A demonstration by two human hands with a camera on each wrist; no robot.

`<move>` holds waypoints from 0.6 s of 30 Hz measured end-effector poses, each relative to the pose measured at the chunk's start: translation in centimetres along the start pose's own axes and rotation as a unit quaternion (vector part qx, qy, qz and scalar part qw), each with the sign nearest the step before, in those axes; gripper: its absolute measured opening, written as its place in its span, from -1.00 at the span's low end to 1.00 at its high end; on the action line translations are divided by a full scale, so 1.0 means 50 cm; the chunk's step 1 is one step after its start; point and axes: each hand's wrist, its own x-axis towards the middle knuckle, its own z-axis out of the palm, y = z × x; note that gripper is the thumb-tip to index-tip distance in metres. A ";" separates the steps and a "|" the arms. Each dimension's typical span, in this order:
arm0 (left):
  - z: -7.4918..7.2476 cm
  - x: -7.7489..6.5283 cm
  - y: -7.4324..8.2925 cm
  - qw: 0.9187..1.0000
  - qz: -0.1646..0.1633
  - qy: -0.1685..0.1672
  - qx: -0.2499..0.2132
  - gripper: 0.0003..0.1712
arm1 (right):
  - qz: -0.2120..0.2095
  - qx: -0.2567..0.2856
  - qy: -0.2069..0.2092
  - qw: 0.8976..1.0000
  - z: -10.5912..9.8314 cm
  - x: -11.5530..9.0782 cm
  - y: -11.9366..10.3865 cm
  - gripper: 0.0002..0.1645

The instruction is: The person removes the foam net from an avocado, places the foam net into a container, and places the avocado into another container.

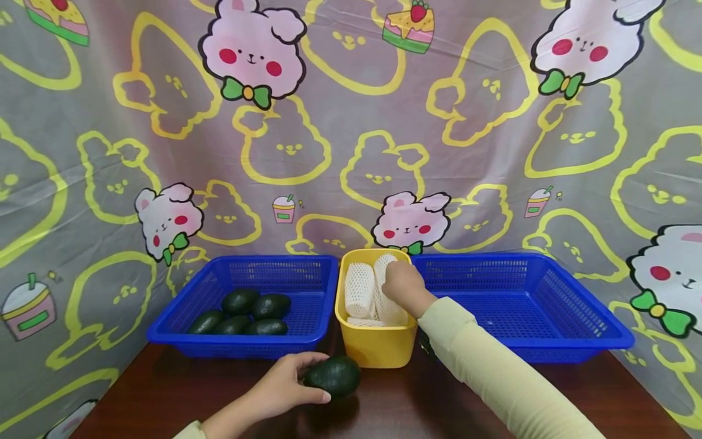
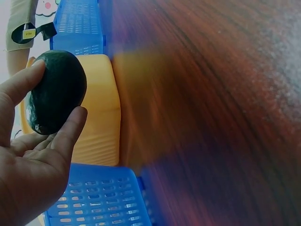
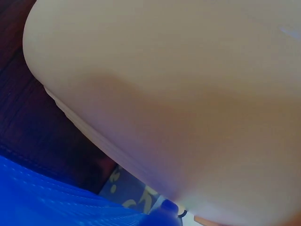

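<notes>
My left hand grips a dark green avocado between thumb and fingers, low in front of the yellow bin. In the left wrist view the avocado shows its whole side, with the thumb and fingers around one end. My right hand reaches into the yellow bin and pinches a white foam net sleeve, its fingertips partly hidden. Beside it in the bin stands another foam net sleeve. The pale sleeve of my right arm fills most of the right wrist view.
To the left of the bin, a blue basket holds several avocados. Another blue basket stands to the right, its near left part behind my right forearm. All stand on a dark brown table before a patterned cloth.
</notes>
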 end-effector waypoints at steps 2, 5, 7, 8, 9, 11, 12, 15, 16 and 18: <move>-0.001 -0.001 0.000 1.000 0.001 0.000 0.002 -0.34 | 0.000 0.003 -0.007 1.000 0.003 0.000 -0.001 -0.75; -0.003 -0.001 0.000 1.000 0.001 0.000 0.004 -0.34 | 0.002 0.013 -0.020 1.000 0.006 0.002 -0.004 -0.69; -0.004 -0.002 0.000 1.000 0.001 0.000 0.004 -0.34 | 0.002 0.012 -0.027 1.000 0.007 0.003 -0.006 -0.66; -0.005 -0.002 0.001 1.000 0.000 -0.001 0.004 -0.34 | 0.003 0.008 -0.030 1.000 0.006 0.003 -0.008 -0.64; -0.006 -0.002 0.001 1.000 0.000 -0.001 0.003 -0.34 | 0.002 0.003 -0.032 0.999 0.006 0.003 -0.009 -0.63; -0.007 -0.003 0.001 1.000 0.002 -0.001 0.002 -0.34 | 0.002 -0.009 -0.034 0.999 0.004 0.003 -0.010 -0.61; -0.008 -0.004 0.001 1.000 0.003 -0.001 0.002 -0.34 | 0.003 -0.016 -0.034 0.999 0.002 0.003 -0.011 -0.60; -0.011 -0.005 0.000 1.000 0.004 0.002 0.002 -0.34 | 0.010 -0.022 -0.037 0.999 -0.006 0.002 -0.013 -0.59; -0.012 -0.006 0.000 1.000 0.004 0.002 0.003 -0.34 | 0.013 -0.021 -0.038 0.999 -0.008 0.001 -0.014 -0.58; -0.014 -0.006 0.001 1.000 0.002 0.003 0.002 -0.33 | 0.017 -0.020 -0.041 0.999 -0.013 -0.001 -0.014 -0.58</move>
